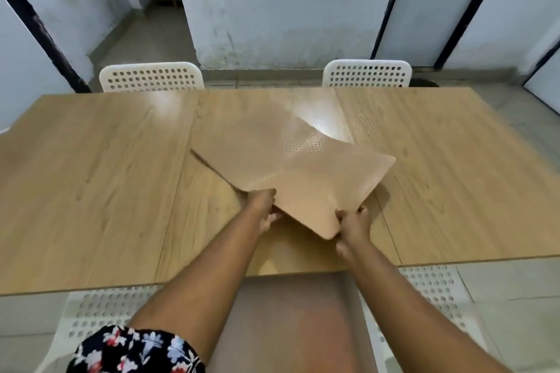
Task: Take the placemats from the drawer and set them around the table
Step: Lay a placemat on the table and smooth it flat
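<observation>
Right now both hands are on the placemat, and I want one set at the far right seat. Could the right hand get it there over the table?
Probably, with a lean. The right hand grips the placemat, and the table toward the far right chair looks bare.

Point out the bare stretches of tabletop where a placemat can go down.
The table is bare left of the placemats, and right of them toward the far right chair. The middle is crowded: both hands, left hand and right hand, hold the stack there.
</observation>
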